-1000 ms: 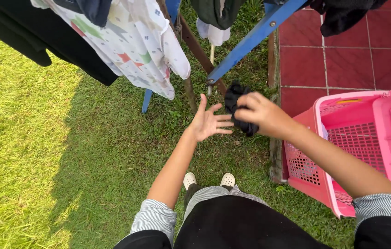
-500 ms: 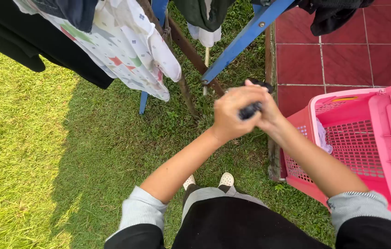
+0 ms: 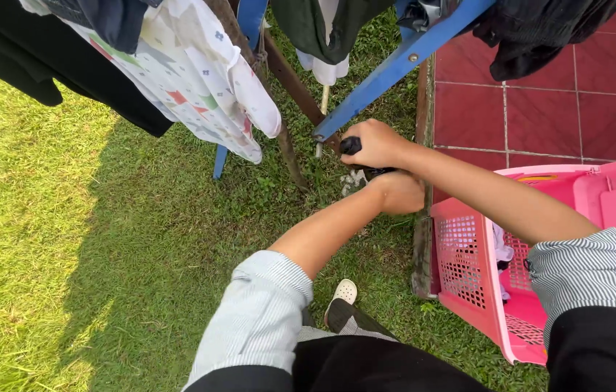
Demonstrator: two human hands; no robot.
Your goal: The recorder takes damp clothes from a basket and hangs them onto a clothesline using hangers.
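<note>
ground: sunlit grass (image 3: 68,239) with a shadow patch under the rack; red tiled paving (image 3: 576,109) at top right
rack: blue drying-rack leg (image 3: 395,65) slants down to the grass; patterned white garment (image 3: 192,72) and dark clothes hang at the top edge
basket: pink laundry basket (image 3: 467,268) at right, straddling the grass and paving edge, some cloth inside
right hand (image 3: 373,144): arm stretched forward, fist closed tight around a small black cloth (image 3: 350,145), just below the blue leg
left hand (image 3: 397,192): arm reaches up from lower centre, fist curled directly under the right hand, gripping the cloth's lower end
cloth: mostly hidden, bunched between both fists above the grass
feet: one white shoe (image 3: 342,292) on the grass
</note>
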